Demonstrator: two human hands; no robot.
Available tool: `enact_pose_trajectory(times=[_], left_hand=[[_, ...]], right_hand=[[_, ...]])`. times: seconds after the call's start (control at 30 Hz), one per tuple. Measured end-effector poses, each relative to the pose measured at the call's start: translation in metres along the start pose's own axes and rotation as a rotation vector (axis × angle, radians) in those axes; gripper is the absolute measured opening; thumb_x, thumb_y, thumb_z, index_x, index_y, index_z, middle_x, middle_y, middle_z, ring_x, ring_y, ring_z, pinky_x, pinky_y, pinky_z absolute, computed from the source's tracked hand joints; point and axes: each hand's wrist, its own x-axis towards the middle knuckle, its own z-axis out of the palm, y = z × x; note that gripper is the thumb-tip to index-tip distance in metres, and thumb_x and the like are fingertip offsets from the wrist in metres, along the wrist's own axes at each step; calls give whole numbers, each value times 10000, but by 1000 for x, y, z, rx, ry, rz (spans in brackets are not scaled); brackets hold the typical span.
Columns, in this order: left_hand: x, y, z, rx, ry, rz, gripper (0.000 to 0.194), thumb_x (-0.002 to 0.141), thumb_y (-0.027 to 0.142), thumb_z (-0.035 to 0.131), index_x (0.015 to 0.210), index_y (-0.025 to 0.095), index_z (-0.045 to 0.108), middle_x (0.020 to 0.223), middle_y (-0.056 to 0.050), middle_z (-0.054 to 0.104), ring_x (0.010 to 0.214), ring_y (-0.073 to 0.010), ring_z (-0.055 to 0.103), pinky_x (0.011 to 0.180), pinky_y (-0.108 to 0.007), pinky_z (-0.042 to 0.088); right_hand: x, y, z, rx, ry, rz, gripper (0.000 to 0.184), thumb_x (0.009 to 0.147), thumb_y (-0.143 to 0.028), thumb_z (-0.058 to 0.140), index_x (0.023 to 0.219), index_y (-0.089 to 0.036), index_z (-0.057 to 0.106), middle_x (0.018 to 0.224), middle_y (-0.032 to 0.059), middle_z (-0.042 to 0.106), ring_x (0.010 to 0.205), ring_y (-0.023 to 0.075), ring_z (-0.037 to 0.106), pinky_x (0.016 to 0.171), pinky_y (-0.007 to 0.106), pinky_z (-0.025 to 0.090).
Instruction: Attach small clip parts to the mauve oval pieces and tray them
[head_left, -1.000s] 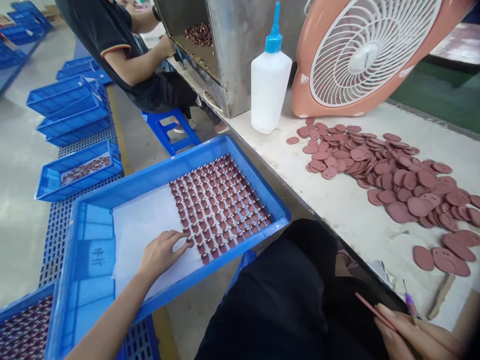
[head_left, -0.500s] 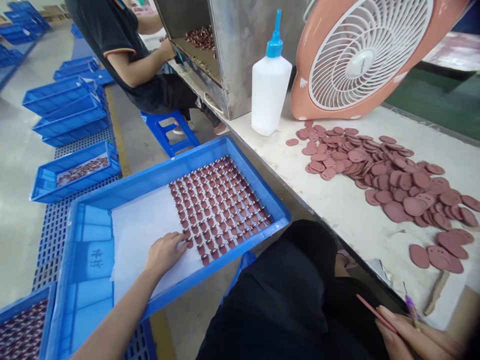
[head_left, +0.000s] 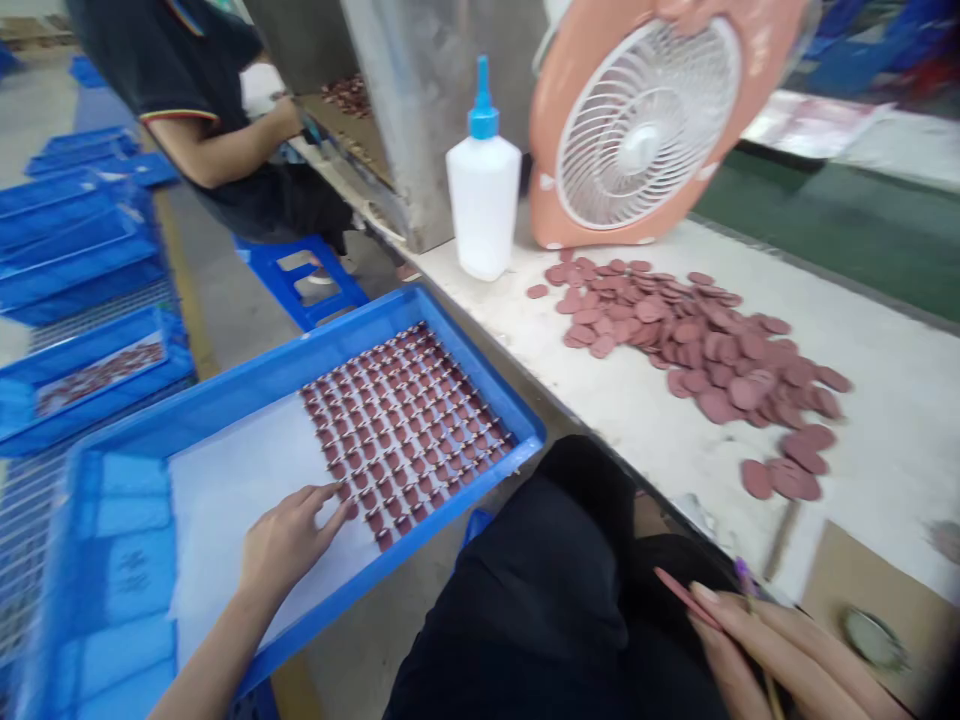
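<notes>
My left hand (head_left: 289, 540) is over a blue tray (head_left: 120, 460), with thumb and forefinger pinched at a small reddish-brown piece (head_left: 352, 511) at the near left corner of neat rows of such pieces (head_left: 405, 420). The rows stand on white paper (head_left: 225, 510); each piece has a darker, light-edged top. Low on the right, my right hand (head_left: 780, 640) grips a flat reddish-brown disc (head_left: 684, 597), seen edge-on. A thin tool with a purple part (head_left: 744, 574) is also held among its fingers.
Loose reddish-brown discs (head_left: 697, 340) lie heaped on the white table (head_left: 847, 320). Behind them are a white squeeze bottle (head_left: 484, 205) and an orange fan (head_left: 645, 140). Cardboard (head_left: 840, 570) bears a round lid-like object (head_left: 874, 637). A co-worker (head_left: 202, 140) sits at a metal box; blue crates (head_left: 82, 260) stand left.
The view has swung right, so the tray, bottle and fan appear further left. Cardboard with the round object now shows. My left hand stays at the rows' corner; my right still holds the disc and tool.
</notes>
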Motion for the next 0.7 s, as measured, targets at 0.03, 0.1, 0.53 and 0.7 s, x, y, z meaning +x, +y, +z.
enact_pose_trajectory(times=[0.03, 0.1, 0.53, 0.7], left_hand=[[-1, 14, -6, -32, 64, 11, 355, 922, 480, 500, 1096, 238, 694, 1063, -93, 751, 889, -282, 703, 692, -354, 508], [-4, 57, -19, -167, 190, 86, 360, 920, 480, 504, 1081, 223, 698, 1073, -100, 752, 942, -277, 693, 795, -358, 509], [-58, 330, -83, -1821, -996, 42, 307, 675, 422, 843, 909, 229, 803, 879, -73, 807, 874, -233, 737, 806, -277, 574], [-53, 343, -79, -1772, -1058, -167, 343, 593, 382, 900, 877, 221, 795, 897, -56, 794, 826, -194, 721, 690, -222, 578]], right_hand=[[6, -11, 1, -52, -29, -1, 356, 772, -87, 808, 1101, -203, 739, 928, 21, 738, 747, 139, 697, 831, 190, 561], [15, -27, 3, -137, 27, 0, 403, 793, -33, 770, 1167, -164, 698, 954, 52, 715, 767, 149, 685, 753, 241, 591], [4, -30, -32, -409, 174, -79, 238, 894, -30, 621, 1123, -60, 679, 821, 85, 672, 746, 156, 651, 598, 246, 578], [-10, -19, -51, -22, 250, 334, 338, 970, -144, 545, 1302, -189, 584, 844, 34, 685, 719, 132, 661, 669, 242, 588]])
